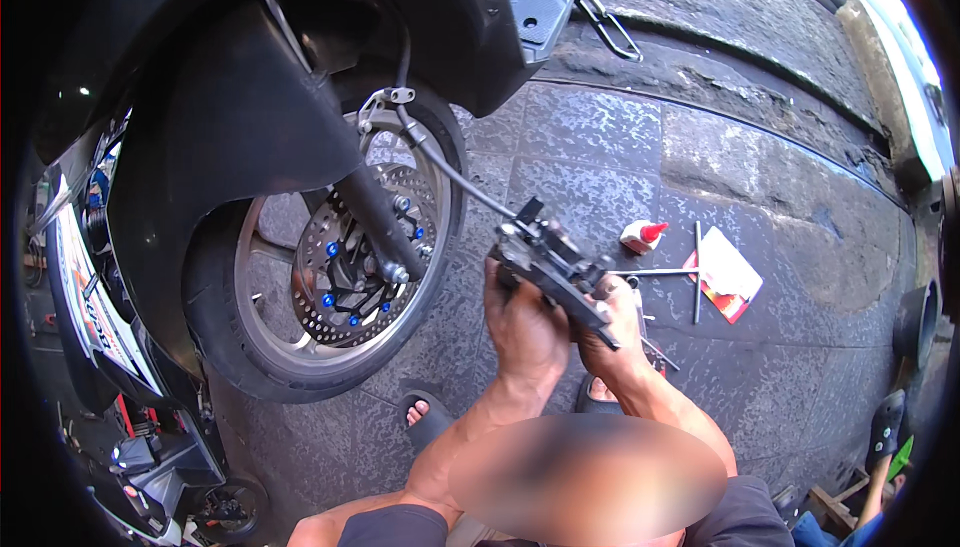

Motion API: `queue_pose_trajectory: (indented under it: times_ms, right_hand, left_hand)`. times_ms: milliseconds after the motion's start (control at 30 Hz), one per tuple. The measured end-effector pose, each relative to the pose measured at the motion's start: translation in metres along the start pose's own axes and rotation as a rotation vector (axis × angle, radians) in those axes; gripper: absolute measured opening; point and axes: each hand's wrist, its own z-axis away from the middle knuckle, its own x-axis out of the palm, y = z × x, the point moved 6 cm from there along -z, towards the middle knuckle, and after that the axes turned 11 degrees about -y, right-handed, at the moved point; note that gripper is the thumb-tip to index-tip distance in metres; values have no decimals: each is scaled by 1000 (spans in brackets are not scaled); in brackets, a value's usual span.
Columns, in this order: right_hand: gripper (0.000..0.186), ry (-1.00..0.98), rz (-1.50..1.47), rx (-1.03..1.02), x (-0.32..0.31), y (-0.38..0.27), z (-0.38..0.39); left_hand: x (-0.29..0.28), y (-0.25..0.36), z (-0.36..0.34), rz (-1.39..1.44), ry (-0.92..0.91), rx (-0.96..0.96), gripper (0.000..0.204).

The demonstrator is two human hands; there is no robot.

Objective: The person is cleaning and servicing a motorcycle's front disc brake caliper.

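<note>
A dark brake caliper [548,255] is held up off the wheel between my two hands, its brake hose [450,169] still attached and running up to the fork. My left hand [528,332] is wrapped round its near left side. The fingers of my right hand [617,315] close on its right end. Left of my hands stands a scooter's front wheel [345,372] with a drilled brake disc [322,297] and blue bolts. A T-handle wrench [697,292] appears just beyond my right hand; whether its shaft touches the hand I cannot tell.
On the dark tiled floor [590,117] lie a small white bottle with a red tip [643,237] and a white and red card [728,272]. The scooter's black fender [240,97] overhangs the wheel. More motorbike parts crowd the left edge. Another person's arm [876,492] shows at the lower right.
</note>
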Motion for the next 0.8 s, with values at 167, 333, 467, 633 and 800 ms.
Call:
queue_pose_trajectory:
  times_ms: [167, 333, 467, 633, 800]
  right_hand:
    - [28, -20, 494, 265, -17, 2, 11]
    - [35, -45, 703, 269, -54, -2, 20]
    - [27, -147, 558, 25, -14, -42, 11]
    - [22, -303, 764, -99, 9, -64, -14]
    - [16, -411, 894, -256, 21, -74, -22]
  left_hand:
    - [-19, 25, -15, 96, -9, -184, 31]
    - [-31, 40, -21, 204, -52, -274, 28]
    - [-39, 49, -15, 252, -87, -300, 41]
    - [-33, 50, -17, 155, -212, -327, 43]
    - [-31, 53, -16, 36, -190, -299, 42]
